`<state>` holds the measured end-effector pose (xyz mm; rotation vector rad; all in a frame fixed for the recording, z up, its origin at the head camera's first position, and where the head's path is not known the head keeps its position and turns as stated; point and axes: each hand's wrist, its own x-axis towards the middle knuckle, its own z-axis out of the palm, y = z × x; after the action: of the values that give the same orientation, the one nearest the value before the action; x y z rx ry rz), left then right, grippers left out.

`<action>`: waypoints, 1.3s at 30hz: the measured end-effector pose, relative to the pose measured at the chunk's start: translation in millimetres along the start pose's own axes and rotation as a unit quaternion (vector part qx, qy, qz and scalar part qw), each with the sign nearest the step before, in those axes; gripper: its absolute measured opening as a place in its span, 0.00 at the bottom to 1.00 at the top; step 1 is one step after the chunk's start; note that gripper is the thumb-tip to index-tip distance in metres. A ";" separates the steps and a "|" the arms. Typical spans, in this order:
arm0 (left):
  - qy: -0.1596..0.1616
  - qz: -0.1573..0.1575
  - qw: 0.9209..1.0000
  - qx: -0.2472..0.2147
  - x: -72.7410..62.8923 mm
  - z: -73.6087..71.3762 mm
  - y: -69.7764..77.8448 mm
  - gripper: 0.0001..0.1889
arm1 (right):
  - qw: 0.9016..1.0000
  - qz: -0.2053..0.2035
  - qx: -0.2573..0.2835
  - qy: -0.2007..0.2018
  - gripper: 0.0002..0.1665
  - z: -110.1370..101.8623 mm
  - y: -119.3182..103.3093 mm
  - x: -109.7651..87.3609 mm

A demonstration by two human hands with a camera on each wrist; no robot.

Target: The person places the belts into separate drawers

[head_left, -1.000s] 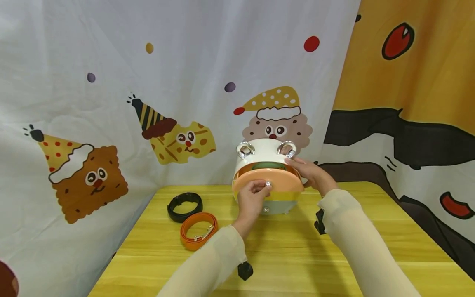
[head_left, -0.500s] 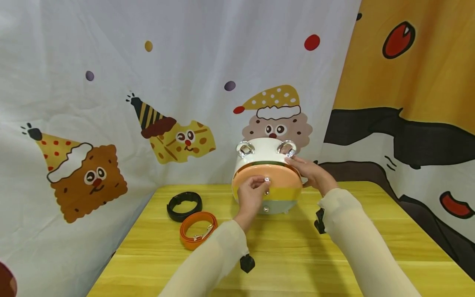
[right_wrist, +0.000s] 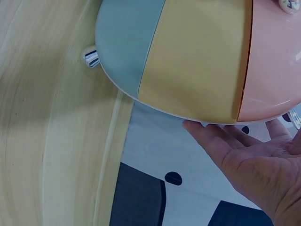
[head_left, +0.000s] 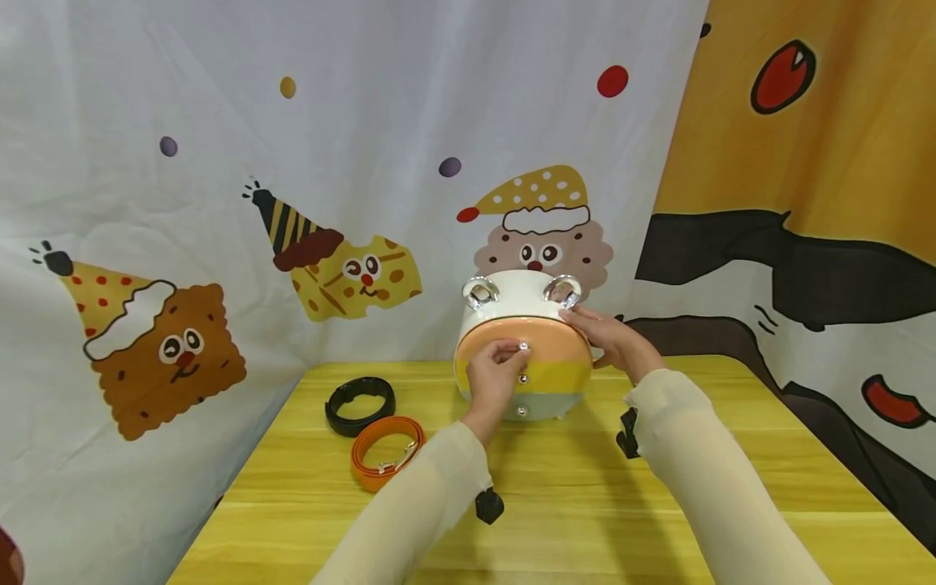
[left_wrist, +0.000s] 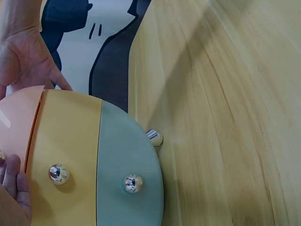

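A small drawer box [head_left: 512, 299] stands on the table, with a white top and two silver ring ears. Its rounded front has three drawers: orange on top, yellow [head_left: 559, 375] in the middle, grey-green [left_wrist: 127, 141] at the bottom, each with a round silver knob. My left hand [head_left: 491, 380] pinches the knob [head_left: 524, 347] of the orange drawer [head_left: 559, 337], which sits nearly flush below the white top. My right hand [head_left: 616, 345] rests against the box's right side, its thumb near the right ear [head_left: 563, 291] and its extended fingers [right_wrist: 211, 136] touching the side wall.
Left of the box lie a coiled black belt [head_left: 358, 426] and, nearer, a coiled orange belt [head_left: 366, 479] with a metal buckle. A printed curtain [head_left: 395, 122] hangs behind the wooden table [head_left: 556, 520].
The orange top drawer, earlier pulled out with a green thing showing inside, has been pushed in by my left hand. My right hand has stayed at the box's side.
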<state>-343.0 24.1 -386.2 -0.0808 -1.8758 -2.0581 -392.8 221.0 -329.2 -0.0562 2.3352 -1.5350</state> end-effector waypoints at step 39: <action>0.003 -0.009 0.999 0.051 4.8 -9.5 -3.5 0.11 | 1.000 -0.009 0.000 -0.005 0.46 3.6 -1.7 -3.6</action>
<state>-346.8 14.0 -389.4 -0.0338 -1.9805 -1.9688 -388.6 218.0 -328.0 -0.0856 2.3322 -1.5396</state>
